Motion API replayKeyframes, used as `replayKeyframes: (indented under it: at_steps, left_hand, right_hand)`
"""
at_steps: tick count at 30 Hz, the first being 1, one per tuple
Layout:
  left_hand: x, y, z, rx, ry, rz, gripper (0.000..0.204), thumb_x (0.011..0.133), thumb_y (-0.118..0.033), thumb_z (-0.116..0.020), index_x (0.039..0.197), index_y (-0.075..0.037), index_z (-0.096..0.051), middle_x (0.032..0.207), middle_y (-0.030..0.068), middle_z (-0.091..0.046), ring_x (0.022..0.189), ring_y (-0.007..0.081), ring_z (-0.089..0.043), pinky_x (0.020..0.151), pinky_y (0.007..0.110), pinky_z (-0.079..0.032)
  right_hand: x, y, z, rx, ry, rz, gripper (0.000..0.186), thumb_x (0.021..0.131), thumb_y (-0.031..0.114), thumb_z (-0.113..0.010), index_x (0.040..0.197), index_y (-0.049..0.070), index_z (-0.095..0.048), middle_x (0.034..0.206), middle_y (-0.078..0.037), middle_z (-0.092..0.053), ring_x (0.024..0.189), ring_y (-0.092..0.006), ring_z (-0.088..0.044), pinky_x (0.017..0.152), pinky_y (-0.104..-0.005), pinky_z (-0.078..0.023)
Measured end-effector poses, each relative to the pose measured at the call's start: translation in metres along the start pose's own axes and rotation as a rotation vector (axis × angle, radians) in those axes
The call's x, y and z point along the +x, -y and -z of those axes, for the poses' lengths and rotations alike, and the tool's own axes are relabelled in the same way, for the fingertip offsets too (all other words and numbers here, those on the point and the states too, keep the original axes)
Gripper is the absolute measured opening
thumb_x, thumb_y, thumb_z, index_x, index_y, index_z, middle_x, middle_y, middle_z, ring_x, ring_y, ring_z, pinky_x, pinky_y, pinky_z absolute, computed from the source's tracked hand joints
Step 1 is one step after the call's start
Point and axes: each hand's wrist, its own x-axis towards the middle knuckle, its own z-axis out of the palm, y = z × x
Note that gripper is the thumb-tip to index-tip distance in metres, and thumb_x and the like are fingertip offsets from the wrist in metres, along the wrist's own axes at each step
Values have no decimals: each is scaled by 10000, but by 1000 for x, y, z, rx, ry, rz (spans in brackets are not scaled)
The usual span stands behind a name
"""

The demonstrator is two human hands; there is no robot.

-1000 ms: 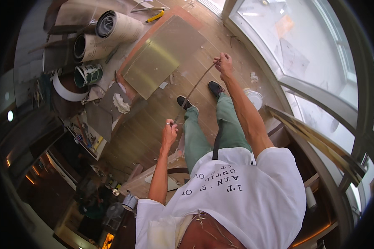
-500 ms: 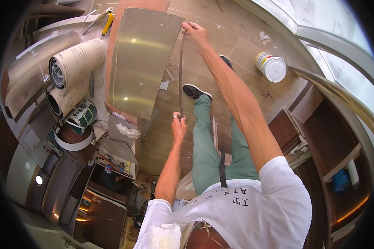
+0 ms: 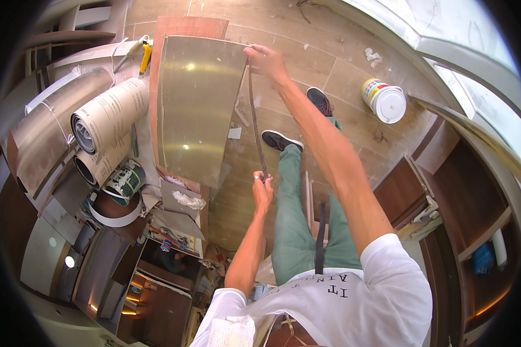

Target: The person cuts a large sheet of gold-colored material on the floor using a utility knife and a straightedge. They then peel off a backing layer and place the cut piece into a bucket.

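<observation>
A long, thin, dark strip (image 3: 256,115) stretches between my hands along the right side of a brushed metal-look sheet (image 3: 205,107). My right hand (image 3: 269,62), its fingers closed on the strip's far end, is at the sheet's far right corner and slightly blurred. Nearer to me, my left hand (image 3: 263,191), with a ring on one finger, pinches the strip's near end. It stays apart from the sheet's edge. The strip bows slightly and slants rightward toward me. Whether the strip touches the sheet's long edge, I cannot tell.
A reddish board (image 3: 185,26) lies beneath the sheet. To the left are rolled material (image 3: 107,110), a yellow-handled cutter (image 3: 145,58) and a green bucket (image 3: 124,182). A white lidded bucket (image 3: 388,104) stands at right on the tiled floor, beyond my shoes (image 3: 281,140). Dark cabinets (image 3: 463,185) line the right.
The view has shifted, so the sheet and floor appear lower. My left hand is slightly farther right of the sheet, and the strip slants more. Both hands keep hold of it.
</observation>
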Motion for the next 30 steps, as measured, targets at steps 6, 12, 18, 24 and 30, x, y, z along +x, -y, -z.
replayKeyframes:
  at_steps: [6, 12, 18, 24, 30]
  left_hand:
    - [5, 0, 3, -4, -1, 34, 224, 919, 15, -527, 1105, -20, -407, 961, 146, -653, 936, 212, -685, 814, 314, -507]
    - [9, 4, 8, 13, -19, 0, 223, 918, 17, -531, 1103, -24, -414, 949, 143, -659, 924, 211, -687, 803, 316, -507]
    - [12, 4, 22, 41, -104, -30, 223, 913, 27, -520, 1108, -21, -421, 944, 152, -659, 908, 236, -691, 798, 337, -510]
    - [21, 9, 39, 16, -135, -48, 212, 913, 11, -513, 1112, -29, -450, 949, 182, -657, 916, 313, -673, 787, 396, -497]
    - [23, 7, 45, 61, -142, -23, 195, 914, -15, -522, 1099, -40, -466, 944, 174, -657, 899, 330, -662, 785, 410, -490]
  right_hand:
    - [1, 2, -1, -28, 20, -19, 594, 864, 282, -722, 1310, -52, -517, 1331, -187, -527, 1159, -268, -558, 845, -373, -566]
    - [2, 1, -2, 4, 5, -22, 569, 850, 272, -737, 1274, -45, -530, 1212, -152, -584, 1025, -227, -609, 782, -339, -573]
    - [1, -11, -13, 8, -107, 92, 492, 811, 193, -780, 1146, -14, -484, 1001, -115, -631, 857, -179, -647, 698, -340, -585]
    - [-6, -39, -7, -37, -4, 114, 440, 807, 162, -777, 1085, 17, -467, 997, -117, -613, 897, -184, -636, 714, -357, -586]
    - [-9, -50, -8, 40, 11, 76, 415, 818, 144, -763, 1084, 10, -475, 1034, -131, -609, 951, -193, -625, 771, -378, -593]
